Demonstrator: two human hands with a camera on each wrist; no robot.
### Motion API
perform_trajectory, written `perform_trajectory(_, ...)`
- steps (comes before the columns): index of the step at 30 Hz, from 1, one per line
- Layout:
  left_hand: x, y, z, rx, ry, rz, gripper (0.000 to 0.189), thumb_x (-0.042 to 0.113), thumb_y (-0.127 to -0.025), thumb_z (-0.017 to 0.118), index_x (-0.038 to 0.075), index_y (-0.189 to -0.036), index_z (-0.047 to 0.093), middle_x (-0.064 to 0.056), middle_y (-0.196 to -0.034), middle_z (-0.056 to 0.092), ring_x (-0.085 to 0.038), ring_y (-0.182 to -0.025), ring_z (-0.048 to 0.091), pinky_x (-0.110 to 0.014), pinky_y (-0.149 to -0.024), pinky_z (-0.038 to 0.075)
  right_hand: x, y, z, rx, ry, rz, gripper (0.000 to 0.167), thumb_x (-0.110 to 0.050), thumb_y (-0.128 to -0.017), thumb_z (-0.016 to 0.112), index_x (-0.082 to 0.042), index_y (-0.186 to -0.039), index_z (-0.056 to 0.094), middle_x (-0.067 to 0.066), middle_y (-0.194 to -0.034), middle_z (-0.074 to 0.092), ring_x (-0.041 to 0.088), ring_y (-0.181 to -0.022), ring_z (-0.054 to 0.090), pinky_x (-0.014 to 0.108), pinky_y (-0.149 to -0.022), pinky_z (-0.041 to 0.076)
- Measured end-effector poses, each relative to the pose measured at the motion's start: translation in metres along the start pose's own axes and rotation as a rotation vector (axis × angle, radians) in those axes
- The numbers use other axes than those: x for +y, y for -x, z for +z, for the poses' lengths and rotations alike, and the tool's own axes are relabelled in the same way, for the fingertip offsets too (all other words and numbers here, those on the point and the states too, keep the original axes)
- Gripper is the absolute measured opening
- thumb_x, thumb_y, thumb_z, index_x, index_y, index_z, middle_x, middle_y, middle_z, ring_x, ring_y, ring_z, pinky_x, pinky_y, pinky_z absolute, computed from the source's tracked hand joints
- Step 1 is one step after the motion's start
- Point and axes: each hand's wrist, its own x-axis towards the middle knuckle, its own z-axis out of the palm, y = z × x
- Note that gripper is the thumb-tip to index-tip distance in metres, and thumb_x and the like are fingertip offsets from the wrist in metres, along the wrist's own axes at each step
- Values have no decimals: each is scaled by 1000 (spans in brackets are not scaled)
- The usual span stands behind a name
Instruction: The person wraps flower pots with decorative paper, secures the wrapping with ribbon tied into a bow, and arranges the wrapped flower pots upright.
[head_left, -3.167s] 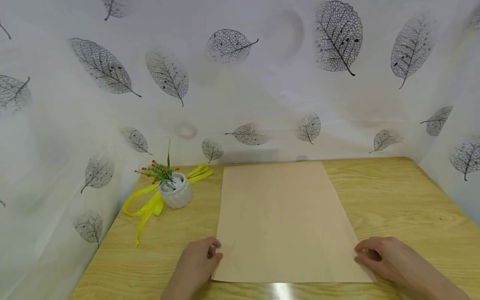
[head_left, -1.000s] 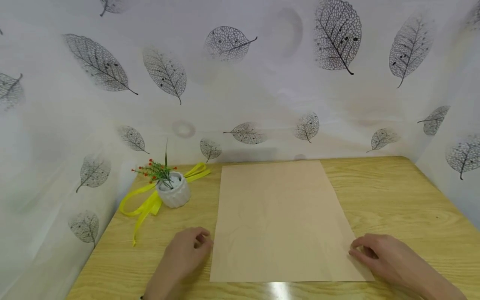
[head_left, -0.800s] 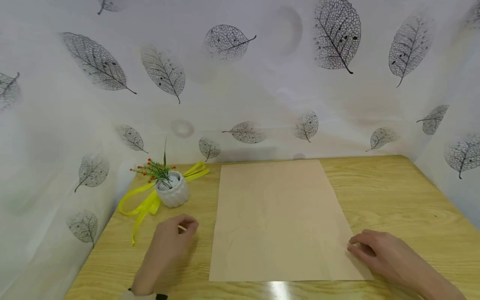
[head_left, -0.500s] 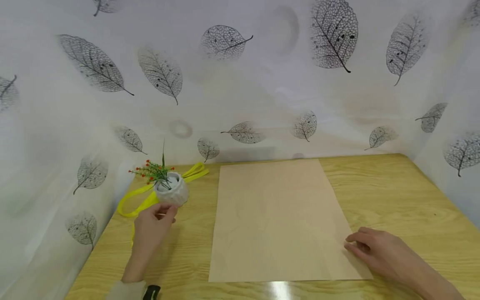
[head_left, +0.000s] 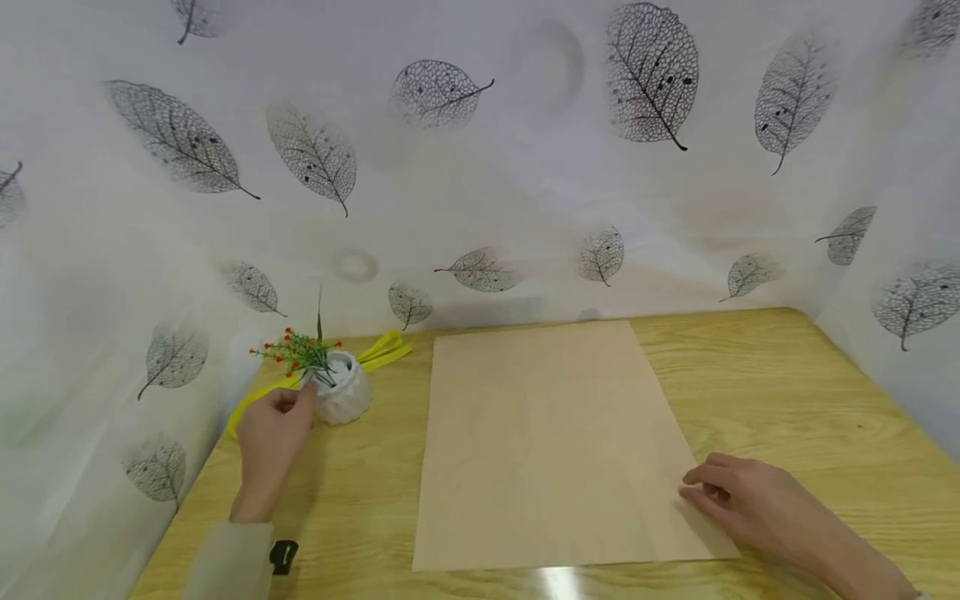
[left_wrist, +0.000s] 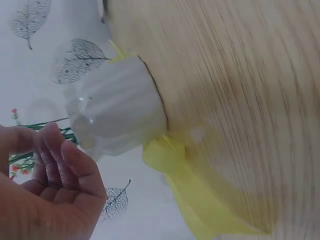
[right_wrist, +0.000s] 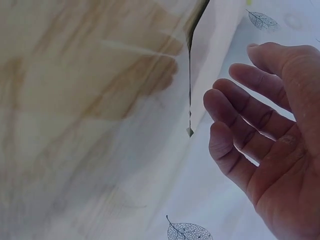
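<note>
My left hand (head_left: 273,429) is at the near left side of a white fluted pot (head_left: 347,398), its loosely bent fingertips right at the rim. A small plant (head_left: 300,350) with green stems and red berries stands in the pot. In the left wrist view, the pot (left_wrist: 117,107) is beyond my fingers and the stems show behind the fingertips. My right hand (head_left: 757,500) is at the right edge of a large tan paper sheet (head_left: 551,450) lying flat. In the right wrist view, the right hand's fingers (right_wrist: 225,110) are loosely bent with nothing between them.
Yellow ribbon (head_left: 386,350) lies behind and left of the pot, partly hidden by the left hand. The wood-grain table (head_left: 787,392) ends at a leaf-print backdrop (head_left: 480,192) behind and on both sides.
My left hand has left the sheet's left edge and moved left and forward to the pot. The right hand stays at the right edge; the view has shifted slightly.
</note>
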Motion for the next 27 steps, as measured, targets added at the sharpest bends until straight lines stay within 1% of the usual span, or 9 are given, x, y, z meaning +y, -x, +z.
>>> perform_trajectory(4,-11,-11,2,-35,-75,45,49,44,-99,56,-1,-93,75,-14,-80,73,-20,-63,57,-30,-57,41,0,1,0,-11,-8,-4,11,-21,-83,84,-25,-89,76,-30,-77,52,-16,-67,42,17,-54,42)
perform_trajectory(9,-25,-22,4,-74,-124,55,49,40,-100,57,-5,-96,75,-20,-83,73,-29,-69,61,-31,-57,40,0,2,0,-7,-1,-7,11,-21,-83,84,-26,-89,75,-30,-76,50,-16,-66,41,16,-53,41)
perform_trajectory(11,-27,-25,5,-93,-125,48,49,40,-100,57,-5,-96,75,-19,-82,73,-28,-69,61,-31,-56,41,0,2,-1,-3,3,-3,12,-20,-83,84,-26,-89,76,-30,-76,50,-16,-66,42,17,-53,41)
perform_trajectory(14,-28,-30,6,-136,-131,33,51,42,-101,55,-4,-93,74,-15,-75,71,-24,-62,57,-31,-54,40,0,3,-3,11,10,-1,14,-19,-81,85,-27,-88,75,-30,-76,50,-16,-66,42,16,-54,41)
perform_trajectory(18,-27,-38,5,-204,-136,21,53,45,-102,51,-1,-87,73,-5,-64,65,-19,-54,51,-32,-50,39,2,5,-3,53,17,-19,19,-16,-77,87,-27,-86,75,-31,-75,46,-15,-65,38,11,-54,35)
perform_trajectory(21,-27,-43,5,-233,-141,20,52,45,-102,50,4,-73,65,0,-55,55,-18,-50,46,-31,-48,36,4,7,-2,75,15,-34,20,-14,-75,88,-26,-85,74,-31,-74,45,-15,-65,36,9,-54,33)
perform_trajectory(23,-27,-44,5,-255,-153,18,53,45,-102,48,9,-65,57,2,-51,49,-18,-48,43,-31,-47,35,5,9,-2,81,13,-38,20,-15,-76,88,-26,-85,74,-31,-75,45,-15,-65,36,9,-54,32)
perform_trajectory(25,-27,-45,6,-275,-156,19,54,44,-103,45,12,-60,50,2,-49,44,-19,-46,40,-32,-46,33,5,10,-1,92,18,-42,21,-15,-75,88,-27,-85,73,-31,-75,45,-15,-65,37,9,-54,33)
perform_trajectory(27,-27,-46,8,-288,-160,20,54,44,-103,43,14,-58,46,2,-49,44,-19,-45,41,-32,-45,33,6,11,-1,97,22,-38,21,-15,-75,88,-27,-84,73,-31,-75,45,-15,-65,37,9,-54,33)
